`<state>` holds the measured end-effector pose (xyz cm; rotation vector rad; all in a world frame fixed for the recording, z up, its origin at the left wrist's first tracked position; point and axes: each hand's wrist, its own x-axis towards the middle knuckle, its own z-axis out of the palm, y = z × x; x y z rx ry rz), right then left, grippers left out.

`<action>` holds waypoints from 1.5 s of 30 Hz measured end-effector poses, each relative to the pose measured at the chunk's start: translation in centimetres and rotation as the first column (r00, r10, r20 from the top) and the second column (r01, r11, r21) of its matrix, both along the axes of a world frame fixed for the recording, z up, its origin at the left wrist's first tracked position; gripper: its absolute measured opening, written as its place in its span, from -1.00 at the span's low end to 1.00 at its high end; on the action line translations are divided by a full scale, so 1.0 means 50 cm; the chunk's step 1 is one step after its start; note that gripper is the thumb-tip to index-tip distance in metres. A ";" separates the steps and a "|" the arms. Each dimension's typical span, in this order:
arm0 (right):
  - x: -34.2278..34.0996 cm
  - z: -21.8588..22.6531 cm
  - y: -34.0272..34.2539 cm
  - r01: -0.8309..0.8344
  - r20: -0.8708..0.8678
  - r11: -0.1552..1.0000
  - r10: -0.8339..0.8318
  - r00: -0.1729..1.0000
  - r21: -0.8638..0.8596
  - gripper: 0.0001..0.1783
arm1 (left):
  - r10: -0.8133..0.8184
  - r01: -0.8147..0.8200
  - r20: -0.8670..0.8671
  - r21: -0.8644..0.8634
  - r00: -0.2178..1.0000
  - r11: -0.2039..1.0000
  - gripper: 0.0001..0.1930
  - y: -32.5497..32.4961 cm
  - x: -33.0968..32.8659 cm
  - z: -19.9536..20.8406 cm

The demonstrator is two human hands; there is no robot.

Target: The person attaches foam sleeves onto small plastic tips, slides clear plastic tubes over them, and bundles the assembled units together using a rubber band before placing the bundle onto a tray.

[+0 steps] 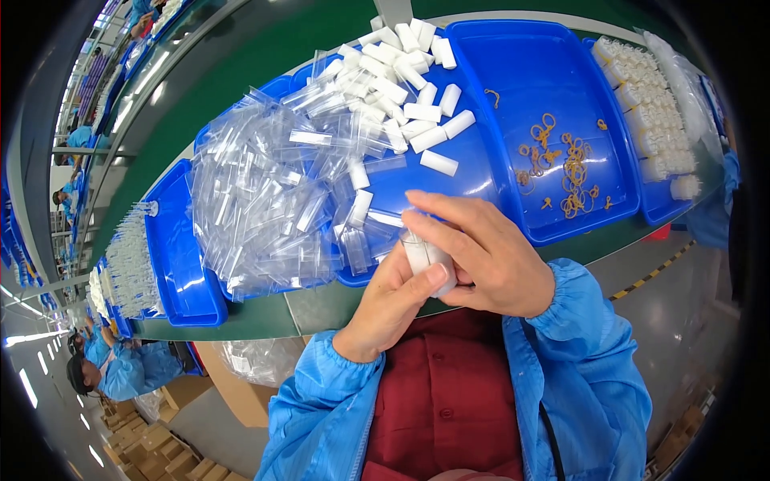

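In front of my chest, both hands close round a white, rounded piece [423, 255] with a clear, shiny surface; its exact kind cannot be made out. My left hand [393, 298] grips it from the left, with the thumb lying across its front. My right hand [499, 260] wraps it from the right, and its index finger reaches over the top. Just beyond my hands lie short white blocks [439, 163] on a blue tray [473, 172]. Clear plastic sleeves [265, 192] are heaped to their left.
Yellow rubber bands [574, 172] lie in a second blue tray [497, 72] at the right. Beyond it stand bundles of white pieces [654, 112]. A blue tray [186, 264] and clear, thin parts [132, 260] sit at the left. Another person [136, 369] works at the far left.
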<state>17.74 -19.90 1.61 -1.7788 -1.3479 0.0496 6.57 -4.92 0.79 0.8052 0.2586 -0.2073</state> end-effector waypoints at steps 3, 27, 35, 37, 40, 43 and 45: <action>0.007 -0.004 -0.013 -0.039 -0.034 0.999 0.038 0.999 -0.023 -0.21 | -0.039 0.037 -0.016 -0.089 0.999 0.995 -0.50 -0.013 0.001 -0.004; 0.140 -0.033 -0.271 0.687 0.350 0.690 -0.601 0.719 -0.227 -0.79 | 0.203 -0.200 0.013 0.241 0.979 0.950 -0.79 -0.024 0.019 0.000; 0.183 -0.009 -0.284 0.707 0.028 0.698 -0.709 0.705 -0.118 -0.87 | 0.214 -0.218 0.044 0.269 0.976 0.938 -0.77 -0.039 0.021 0.002; 0.189 -0.028 -0.289 0.692 0.134 0.673 -0.685 0.716 -0.259 -0.92 | 0.181 -0.186 0.043 0.290 0.983 0.939 -0.77 -0.037 0.022 -0.001; 0.168 0.008 -0.281 0.732 -0.174 0.651 -0.759 0.627 -0.202 -0.90 | 0.185 -0.174 0.005 0.376 0.983 0.910 -0.77 -0.041 0.024 0.006; 0.137 0.014 -0.249 0.644 -0.470 0.733 -0.658 0.588 -0.220 -0.85 | 0.158 -0.150 0.017 0.420 0.987 0.895 -0.79 -0.034 0.027 0.000; 0.111 0.027 -0.216 0.560 -0.675 0.804 -0.528 0.515 -0.202 -0.86 | 0.219 -0.231 0.078 0.409 0.973 0.883 -0.78 -0.043 0.045 -0.003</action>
